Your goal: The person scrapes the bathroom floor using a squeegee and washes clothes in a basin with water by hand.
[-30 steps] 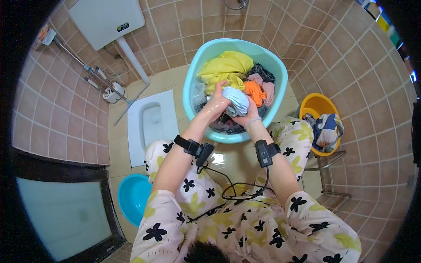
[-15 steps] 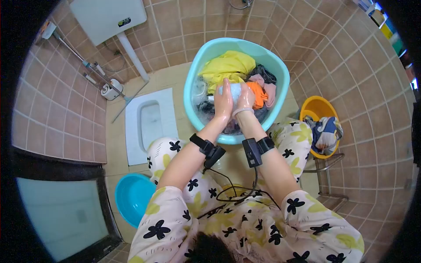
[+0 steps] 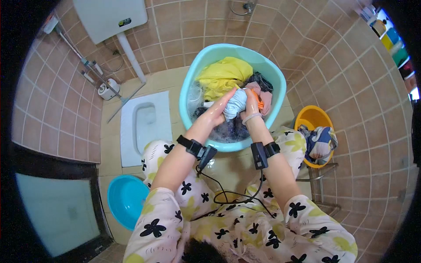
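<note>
A light blue cloth (image 3: 236, 104) is bunched between my two hands, over a large turquoise tub (image 3: 188, 87). My left hand (image 3: 218, 108) presses its left side, and my right hand (image 3: 251, 105) grips its right side. Both hands look wet. Under and around them the tub holds soapy water with dark clothes (image 3: 228, 131). A yellow garment (image 3: 223, 75) lies at the back of the tub. Right of my right hand are an orange cloth (image 3: 260, 104), partly hidden, and a pink cloth (image 3: 266, 101).
A squat toilet (image 3: 146, 127) is left of the tub, and a blue basin (image 3: 125, 202) stands nearer on the left. An orange bucket (image 3: 312, 113) with clothes is on the right. A mop (image 3: 103, 83) leans at the left wall. A cable hangs between my wrist straps.
The light blue cloth, mostly covered by my hands half a second ago, shows more between them. My hands have moved apart and slightly lower. The view has shifted a little.
</note>
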`<state>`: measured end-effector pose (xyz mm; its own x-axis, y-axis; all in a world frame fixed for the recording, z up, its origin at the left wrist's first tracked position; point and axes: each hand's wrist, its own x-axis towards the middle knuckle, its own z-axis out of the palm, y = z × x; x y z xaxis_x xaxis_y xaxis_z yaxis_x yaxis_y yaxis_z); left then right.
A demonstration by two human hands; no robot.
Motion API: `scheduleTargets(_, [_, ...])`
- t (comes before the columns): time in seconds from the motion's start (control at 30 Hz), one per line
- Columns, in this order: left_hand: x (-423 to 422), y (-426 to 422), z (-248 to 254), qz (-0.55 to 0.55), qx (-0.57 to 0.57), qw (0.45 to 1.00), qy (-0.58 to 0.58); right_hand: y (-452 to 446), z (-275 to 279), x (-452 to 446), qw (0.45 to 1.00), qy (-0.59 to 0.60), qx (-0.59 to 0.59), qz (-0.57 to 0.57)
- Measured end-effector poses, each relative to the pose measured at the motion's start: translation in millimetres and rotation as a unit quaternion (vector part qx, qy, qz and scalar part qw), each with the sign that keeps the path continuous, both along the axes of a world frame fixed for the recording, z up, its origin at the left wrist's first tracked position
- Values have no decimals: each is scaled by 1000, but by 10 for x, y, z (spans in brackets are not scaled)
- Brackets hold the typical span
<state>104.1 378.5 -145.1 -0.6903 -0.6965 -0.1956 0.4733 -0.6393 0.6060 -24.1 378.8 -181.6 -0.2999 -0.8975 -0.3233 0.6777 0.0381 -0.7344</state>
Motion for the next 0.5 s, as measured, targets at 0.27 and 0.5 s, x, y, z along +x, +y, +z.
scheduleTargets(0.27, [158, 297, 499, 54, -638, 717, -274, 277, 126, -143, 958, -272, -75, 48])
scheduleTargets(0.5, [166, 441, 632, 125, -796, 471, -358, 507, 117, 105, 936, -326, -48, 124])
